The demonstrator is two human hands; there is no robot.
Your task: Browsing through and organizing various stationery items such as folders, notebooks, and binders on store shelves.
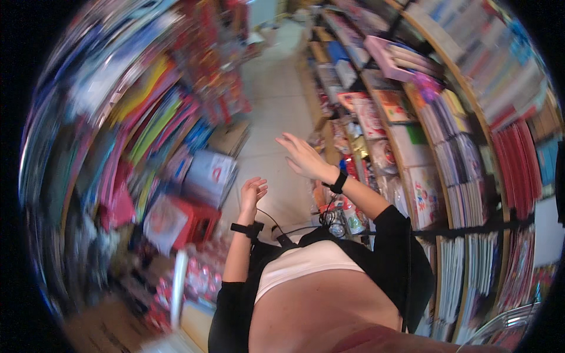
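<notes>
My right hand (304, 156) reaches out over the aisle floor, fingers spread and nothing in it. Lower and to the left, my left hand (254, 193) is raised with its fingers loosely curled but apart, also holding nothing. Each wrist wears a black strap. Nearest to the left hand is a stack of blue-grey boxes or packs (205, 174), apart from it. Below that stack sits a red plastic stool (196, 223). To the right of my right hand, shelves hold packaged goods (371, 117).
A tiled aisle floor (278, 95) runs ahead between shelves. Colourful folders or papers (154, 123) fill the blurred left side. Red hanging packets (216, 66) flank the aisle. Notebooks (465, 205) and a pink box (393, 59) sit on the right shelves. A cable (271, 218) hangs near my body.
</notes>
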